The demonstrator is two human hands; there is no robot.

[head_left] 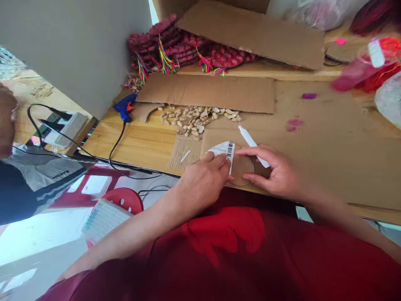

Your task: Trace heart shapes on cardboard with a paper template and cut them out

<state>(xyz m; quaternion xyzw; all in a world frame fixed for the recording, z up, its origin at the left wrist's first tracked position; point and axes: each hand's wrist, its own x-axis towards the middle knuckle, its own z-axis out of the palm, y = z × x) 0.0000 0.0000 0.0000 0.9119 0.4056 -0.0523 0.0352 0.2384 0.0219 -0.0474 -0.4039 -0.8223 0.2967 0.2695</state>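
Note:
A round-edged cardboard piece (242,169) with a white barcode label (224,146) lies by the table's front edge. My left hand (206,182) is curled over the labelled part, fingers pressed together on it and partly hiding it. At the piece's right side is my right hand (278,169), index finger and thumb apart, their tips at the cardboard. A slim white pen-like tool (247,136) passes under that index finger and seems gripped among the fingers; its exact kind is unclear. A larger cardboard sheet (313,167) lies beneath and to the right.
Peanuts and shells (191,119) lie behind my hands, beside a cardboard strip (206,94). A blue glue gun (125,108) with a black cord sits left. Red tasselled bundles (169,48) line the back. A power strip (67,129) and another person's arm (6,121) are far left.

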